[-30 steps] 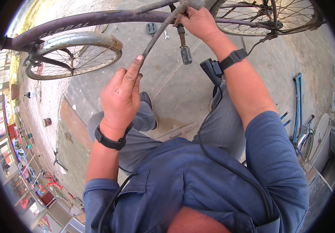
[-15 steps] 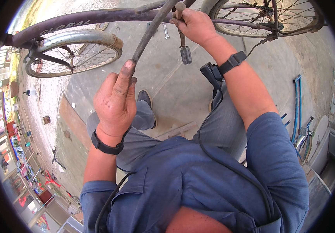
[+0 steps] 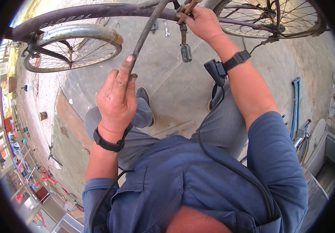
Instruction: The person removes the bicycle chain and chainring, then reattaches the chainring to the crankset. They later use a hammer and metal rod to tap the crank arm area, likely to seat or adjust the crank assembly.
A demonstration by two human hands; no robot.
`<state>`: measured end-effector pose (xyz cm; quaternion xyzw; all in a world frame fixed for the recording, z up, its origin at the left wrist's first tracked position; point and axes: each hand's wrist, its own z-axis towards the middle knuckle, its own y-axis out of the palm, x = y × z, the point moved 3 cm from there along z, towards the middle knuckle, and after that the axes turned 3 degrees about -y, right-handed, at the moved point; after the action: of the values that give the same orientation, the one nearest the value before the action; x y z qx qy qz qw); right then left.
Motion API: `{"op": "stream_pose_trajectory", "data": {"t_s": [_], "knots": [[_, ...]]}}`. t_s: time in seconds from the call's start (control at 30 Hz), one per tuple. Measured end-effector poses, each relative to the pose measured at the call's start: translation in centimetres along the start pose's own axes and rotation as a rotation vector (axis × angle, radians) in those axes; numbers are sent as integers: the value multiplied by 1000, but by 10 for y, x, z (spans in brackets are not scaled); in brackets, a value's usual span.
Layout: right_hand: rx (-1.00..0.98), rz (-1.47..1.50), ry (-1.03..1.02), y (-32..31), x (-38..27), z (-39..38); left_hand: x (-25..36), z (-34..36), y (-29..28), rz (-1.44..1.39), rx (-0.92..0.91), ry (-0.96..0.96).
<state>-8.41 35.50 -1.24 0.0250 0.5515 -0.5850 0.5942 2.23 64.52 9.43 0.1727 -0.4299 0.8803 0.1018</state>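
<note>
My left hand [image 3: 116,96] is wrapped round a long, dark metal bar [image 3: 148,29] that rises diagonally to the bottom bracket of a worn purple bicycle frame [image 3: 86,11]. My right hand [image 3: 200,24] is closed near that bracket, fingers on a short rusty metal piece [image 3: 190,7]; exactly what that piece is, I cannot tell. Below those fingers hangs a crank with a dark pedal [image 3: 186,53]. The bicycle's front wheel [image 3: 68,54] is at upper left, its rear wheel [image 3: 276,19] at upper right.
A wrench [image 3: 167,28] and a loose pedal lie on the concrete floor [image 3: 175,89]. A blue frame [image 3: 294,108] lies at right, beside metal boxes [image 3: 332,153]. A small can [image 3: 43,115], a red bicycle [image 3: 47,176] and cluttered shopfronts line the left. My legs are below.
My left hand first moved down-left along with the bar, then slightly back up. My right hand shifted slightly on the rusty piece, whose top now tilts to the right. The bicycle rose slightly in view.
</note>
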Motion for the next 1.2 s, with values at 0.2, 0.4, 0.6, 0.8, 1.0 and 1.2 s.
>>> {"op": "stream_pose_trajectory", "data": {"t_s": [0.2,0.4,0.6,0.8,1.0,1.2], "knots": [[10,-13,-27,-3,0,0,6,2,2,-4,13,10],[23,77,-98,-11,-9,1,3,-1,6,-11,2,3],[-80,-122,-107,-4,-8,4,-2,-8,13,32,-50,-1],[-13,-171,-191,-2,-9,5,-6,-12,10,46,-49,-43],[-67,-172,-121,-2,-13,1,-6,-7,7,164,-143,-4],[-57,-139,-136,4,-13,2,-4,-10,-2,3,31,-25]]}}
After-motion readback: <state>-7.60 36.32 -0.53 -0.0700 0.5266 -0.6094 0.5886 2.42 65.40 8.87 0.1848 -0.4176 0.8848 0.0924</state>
